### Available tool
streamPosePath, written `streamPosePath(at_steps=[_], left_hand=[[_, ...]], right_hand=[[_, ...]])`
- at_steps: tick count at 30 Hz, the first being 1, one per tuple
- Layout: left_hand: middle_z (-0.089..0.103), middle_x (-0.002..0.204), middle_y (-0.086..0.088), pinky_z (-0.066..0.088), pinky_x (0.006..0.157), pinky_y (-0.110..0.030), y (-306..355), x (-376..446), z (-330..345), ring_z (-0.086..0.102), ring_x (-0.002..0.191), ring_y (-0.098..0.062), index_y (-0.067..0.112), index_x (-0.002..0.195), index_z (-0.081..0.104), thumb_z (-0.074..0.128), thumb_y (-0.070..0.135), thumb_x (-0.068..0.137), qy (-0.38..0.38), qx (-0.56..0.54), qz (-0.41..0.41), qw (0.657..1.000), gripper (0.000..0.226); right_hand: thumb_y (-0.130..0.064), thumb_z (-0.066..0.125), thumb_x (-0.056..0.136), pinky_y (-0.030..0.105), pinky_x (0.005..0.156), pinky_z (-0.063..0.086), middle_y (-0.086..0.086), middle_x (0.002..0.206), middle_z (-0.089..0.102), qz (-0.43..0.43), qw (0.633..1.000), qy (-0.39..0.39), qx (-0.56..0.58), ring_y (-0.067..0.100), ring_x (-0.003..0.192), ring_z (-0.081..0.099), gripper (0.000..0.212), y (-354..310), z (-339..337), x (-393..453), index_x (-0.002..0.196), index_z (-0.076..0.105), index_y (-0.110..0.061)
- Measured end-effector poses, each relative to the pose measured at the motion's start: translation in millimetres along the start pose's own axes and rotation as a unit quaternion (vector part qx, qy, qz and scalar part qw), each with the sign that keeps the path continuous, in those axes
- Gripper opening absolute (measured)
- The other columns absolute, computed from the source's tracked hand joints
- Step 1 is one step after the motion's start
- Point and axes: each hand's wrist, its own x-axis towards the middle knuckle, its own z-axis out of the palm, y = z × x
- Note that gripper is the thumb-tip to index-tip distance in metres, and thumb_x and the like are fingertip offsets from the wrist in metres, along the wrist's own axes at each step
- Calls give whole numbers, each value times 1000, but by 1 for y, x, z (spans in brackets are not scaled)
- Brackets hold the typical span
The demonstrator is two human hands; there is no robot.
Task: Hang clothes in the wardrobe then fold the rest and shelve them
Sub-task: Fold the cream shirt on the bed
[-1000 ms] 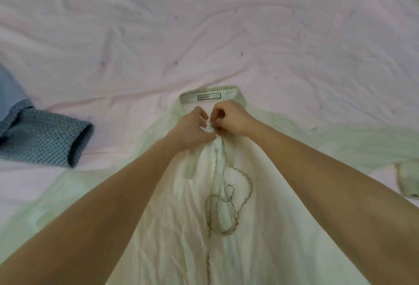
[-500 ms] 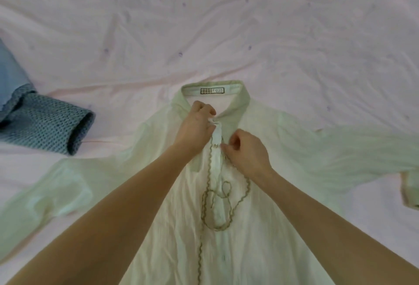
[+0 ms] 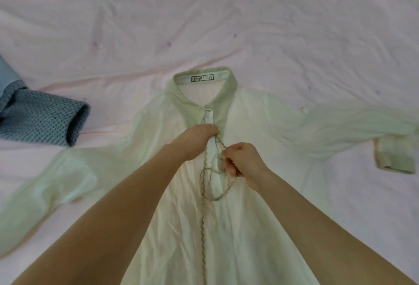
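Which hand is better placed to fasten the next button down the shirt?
Probably right hand: it pinches the trim beside the placket, lower on the shirt. Left hand grips the placket higher up.

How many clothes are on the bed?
2. A pale green shirt lies spread flat in the middle, with both hands on its front. A blue patterned garment lies at the left edge, partly out of view. More may lie outside the picture.

Soft, even, dim pinkish light; faint shadows; wide-angle bending at edges
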Motion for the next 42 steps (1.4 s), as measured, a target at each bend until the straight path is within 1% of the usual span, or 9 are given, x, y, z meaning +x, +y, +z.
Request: streamPosePath(at_steps=[7,11,13,16,18,23,29,34,42], left_hand=[[18,160,-4,20,117,-31,-4,-1,9,22,145,-20,15,151,26,31,7,103,-55,99,19,993,49],[6,162,-6,20,118,-34,8,-15,4,8,148,-19,10,152,19,36,-10,94,-23,154,31,987,64],[20,158,-7,34,111,-36,6,-32,1,25,143,-24,11,148,31,41,-8,93,53,113,23,992,59],[55,121,-8,49,79,-31,4,-59,3,58,102,-24,10,125,54,42,9,98,153,-78,-92,981,30],[63,105,-8,52,69,-31,6,-74,10,63,89,-23,10,111,58,44,18,97,131,-217,-204,946,21],[67,95,-12,54,86,-40,22,-96,25,61,79,-21,5,97,60,50,23,97,30,-392,-290,872,21],[61,81,-10,53,66,-28,38,-110,30,58,63,-17,4,87,57,50,23,96,-17,-481,-341,808,22],[64,77,-3,57,61,-25,48,-120,25,64,62,-14,5,90,64,57,14,95,-26,-569,-336,750,12],[69,88,-5,51,62,-27,68,-131,19,64,72,-17,5,94,66,46,22,101,-52,-580,-331,743,27]], right_hand=[[-17,57,91,21,42,37,7,58,65,7,976,-159,-146,11,36,41,20,27,19,-53,75,62,-6],[-18,58,87,32,59,46,-2,66,58,-115,956,69,-261,14,58,51,24,46,31,-42,64,49,-17],[-23,63,84,29,65,47,-8,72,56,-127,952,114,-255,15,69,56,21,48,40,-36,68,50,-23],[-27,64,78,31,69,50,-5,82,61,-92,936,120,-318,17,76,60,11,51,60,-38,83,58,-19],[-24,61,76,32,66,48,-1,85,61,-79,918,148,-361,20,78,60,18,58,75,-43,91,55,-17],[-6,51,78,30,65,45,-2,87,61,-14,944,165,-285,18,80,60,16,71,99,-52,89,53,-18],[-10,60,82,29,57,38,-1,64,47,-12,985,149,-90,15,59,43,23,74,90,-62,64,46,-14],[-12,57,86,31,58,42,8,70,58,-59,986,131,-91,17,59,47,14,73,80,-94,76,57,-2],[-18,61,90,15,46,39,0,67,55,-90,993,47,-64,10,45,50,13,73,67,-128,80,62,-10]])
